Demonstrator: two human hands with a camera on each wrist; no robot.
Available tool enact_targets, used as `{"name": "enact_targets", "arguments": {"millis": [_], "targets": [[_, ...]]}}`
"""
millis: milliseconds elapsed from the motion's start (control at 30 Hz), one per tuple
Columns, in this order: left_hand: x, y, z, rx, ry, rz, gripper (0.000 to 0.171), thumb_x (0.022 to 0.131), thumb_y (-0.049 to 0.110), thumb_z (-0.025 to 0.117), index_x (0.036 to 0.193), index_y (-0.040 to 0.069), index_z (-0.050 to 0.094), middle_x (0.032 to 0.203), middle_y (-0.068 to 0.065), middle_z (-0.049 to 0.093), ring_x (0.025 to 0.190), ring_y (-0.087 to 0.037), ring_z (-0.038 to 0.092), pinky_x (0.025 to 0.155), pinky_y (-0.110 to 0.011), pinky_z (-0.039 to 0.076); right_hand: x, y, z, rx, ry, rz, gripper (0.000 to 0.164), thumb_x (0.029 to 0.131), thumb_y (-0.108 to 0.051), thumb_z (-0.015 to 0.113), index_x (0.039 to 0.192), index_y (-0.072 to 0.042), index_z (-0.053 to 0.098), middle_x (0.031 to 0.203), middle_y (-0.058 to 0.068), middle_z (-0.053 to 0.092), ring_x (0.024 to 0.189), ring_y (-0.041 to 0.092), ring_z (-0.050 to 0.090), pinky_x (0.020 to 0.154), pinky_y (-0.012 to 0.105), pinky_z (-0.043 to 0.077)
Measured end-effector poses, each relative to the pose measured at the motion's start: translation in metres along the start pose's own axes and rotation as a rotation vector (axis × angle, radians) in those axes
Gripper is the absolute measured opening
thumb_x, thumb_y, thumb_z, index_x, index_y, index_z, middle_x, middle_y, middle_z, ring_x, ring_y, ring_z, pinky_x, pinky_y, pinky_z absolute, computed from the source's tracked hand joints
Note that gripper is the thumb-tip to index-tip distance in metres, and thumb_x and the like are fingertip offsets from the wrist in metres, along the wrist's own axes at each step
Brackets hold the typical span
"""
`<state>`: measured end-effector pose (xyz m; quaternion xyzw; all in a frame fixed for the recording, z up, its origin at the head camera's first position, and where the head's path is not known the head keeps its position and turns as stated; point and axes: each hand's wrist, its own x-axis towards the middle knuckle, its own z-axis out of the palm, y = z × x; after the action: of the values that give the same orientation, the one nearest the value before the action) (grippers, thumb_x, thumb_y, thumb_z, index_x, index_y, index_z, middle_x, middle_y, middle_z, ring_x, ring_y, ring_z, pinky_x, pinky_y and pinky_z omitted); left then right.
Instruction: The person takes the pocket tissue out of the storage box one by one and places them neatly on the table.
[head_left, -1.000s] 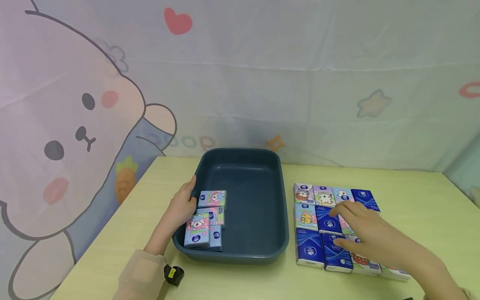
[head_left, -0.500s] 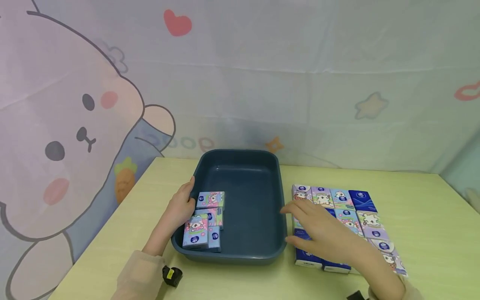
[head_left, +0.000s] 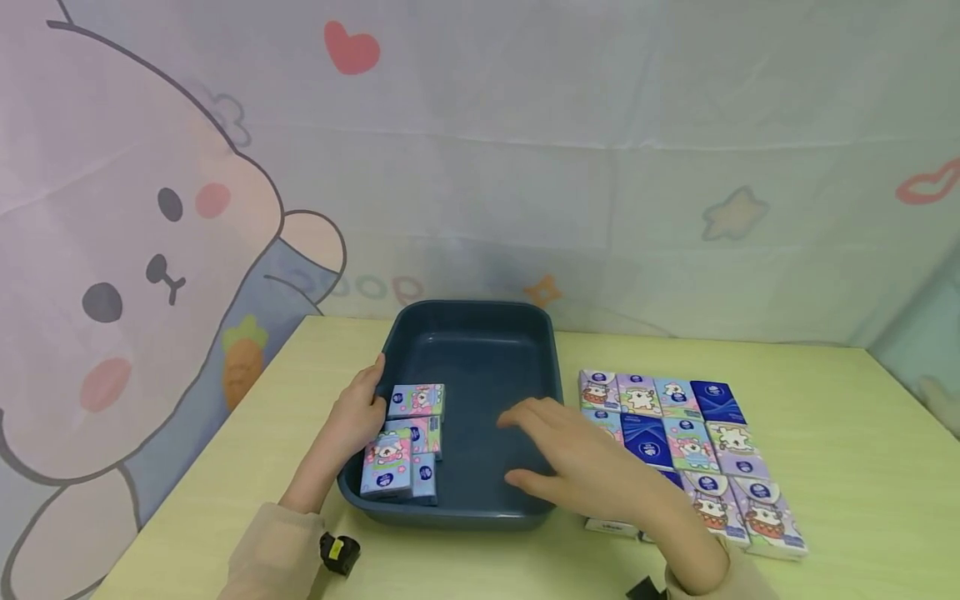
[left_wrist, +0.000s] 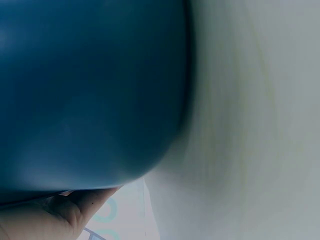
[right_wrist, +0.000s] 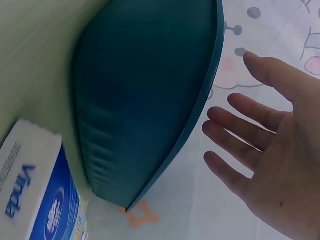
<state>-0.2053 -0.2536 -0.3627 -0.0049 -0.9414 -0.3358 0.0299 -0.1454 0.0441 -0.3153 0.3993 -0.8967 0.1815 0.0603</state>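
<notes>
My left hand (head_left: 356,415) grips the tray (head_left: 476,375) by its rim; my right hand (head_left: 573,460), fingers apart and holding nothing, hangs above it. Packs (head_left: 647,440) right of that hand and between both look light, soft; I'd pinch their sides.

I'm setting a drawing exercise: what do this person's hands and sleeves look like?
The left hand and right hand are both bare, without gloves. The left sleeve is pale beige, leaving the wrist uncovered; the right sleeve matches. A small black device with a yellow mark shows beside the left sleeve, and another black piece, cut off by the picture's edge, beside the right.
</notes>
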Motion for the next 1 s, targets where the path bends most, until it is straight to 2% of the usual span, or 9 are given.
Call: {"name": "enact_targets", "arguments": {"millis": [133,300,500,733,1000], "targets": [[0.0,-0.001,-0.002,0.0,0.008,0.001,0.058,0.091,0.005,0.035,0.146,0.003,0.015,0.15,-0.021,0.022,0.137,-0.04,0.024,0.108,-0.053,0.027,0.01,-0.006,0.003,0.029,-0.015,0.016,0.053,0.084,-0.044,0.058,0.13,-0.023,0.043,0.128,-0.01,0.05,0.118,0.006,0.047,0.1,0.032,0.043],[-0.001,-0.002,-0.001,0.001,0.003,-0.004,0.059,0.091,0.005,0.037,0.146,0.004,0.014,0.15,-0.021,0.022,0.137,-0.04,0.024,0.108,-0.053,0.027,0.023,-0.02,0.008,0.048,-0.042,-0.004,0.057,0.084,-0.043,0.059,0.132,-0.019,0.041,0.13,-0.005,0.05,0.119,0.011,0.048,0.101,0.036,0.042],[0.001,-0.002,0.001,-0.001,0.006,0.005,0.06,0.091,0.006,0.038,0.146,0.004,0.014,0.149,-0.02,0.023,0.137,-0.04,0.025,0.107,-0.053,0.029,0.037,-0.034,0.017,0.01,-0.051,-0.028,0.062,0.084,-0.041,0.06,0.136,-0.015,0.038,0.133,0.0,0.05,0.121,0.016,0.049,0.101,0.038,0.043],[0.001,-0.002,0.001,-0.003,0.007,0.007,0.059,0.091,0.005,0.038,0.146,0.004,0.014,0.15,-0.021,0.023,0.136,-0.04,0.026,0.106,-0.054,0.029,0.055,-0.044,0.038,-0.005,-0.083,-0.033,0.069,0.079,-0.036,0.068,0.138,-0.015,0.038,0.134,0.001,0.05,0.12,0.016,0.05,0.099,0.035,0.045],[0.0,-0.001,0.001,-0.013,0.02,0.023,0.059,0.09,0.004,0.038,0.145,0.002,0.017,0.148,-0.022,0.025,0.135,-0.04,0.028,0.106,-0.053,0.029,0.072,-0.053,0.059,-0.031,-0.083,-0.04,0.071,0.076,-0.038,0.07,0.135,-0.01,0.042,0.132,0.002,0.052,0.122,0.016,0.049,0.098,0.034,0.045]]}}
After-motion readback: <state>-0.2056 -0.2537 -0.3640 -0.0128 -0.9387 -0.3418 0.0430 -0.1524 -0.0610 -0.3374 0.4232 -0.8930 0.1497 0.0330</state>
